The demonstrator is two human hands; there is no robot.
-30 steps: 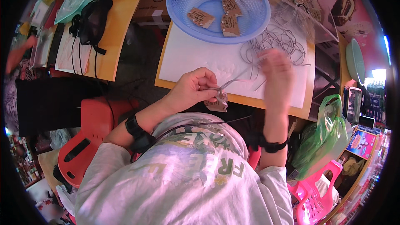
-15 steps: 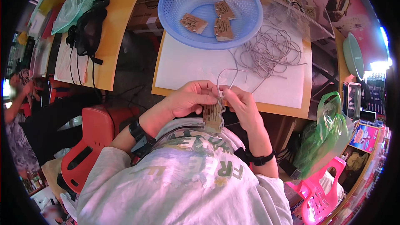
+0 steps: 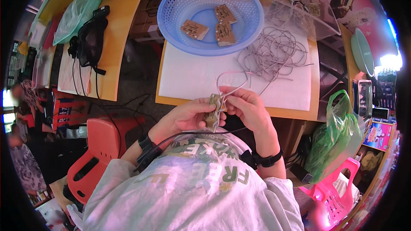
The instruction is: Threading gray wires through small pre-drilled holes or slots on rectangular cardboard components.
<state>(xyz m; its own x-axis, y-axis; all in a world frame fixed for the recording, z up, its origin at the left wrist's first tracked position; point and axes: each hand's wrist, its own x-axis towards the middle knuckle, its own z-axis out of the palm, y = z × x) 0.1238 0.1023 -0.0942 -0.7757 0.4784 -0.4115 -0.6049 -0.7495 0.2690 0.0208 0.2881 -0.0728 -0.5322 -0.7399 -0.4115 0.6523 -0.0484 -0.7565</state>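
One small brown cardboard card (image 3: pixel 209 119), printed in dark marks, is in my hands just off the near edge of the wooden worktop (image 3: pixel 314 90), a pale grey cord (image 3: pixel 218 110) twisted down its right side. My left hand (image 3: pixel 184 115) is clamped on the card; my right hand (image 3: pixel 248 109) pinches the cord near the top. A white sheet (image 3: pixel 192 79) covers most of the worktop, bearing a loose cord tangle (image 3: pixel 278 53). The blue perforated basket (image 3: pixel 180 2) contains three similar cards (image 3: pixel 195 30). A red plastic chair (image 3: pixel 102 141) stands left, a green plastic bag (image 3: pixel 329 141) right.
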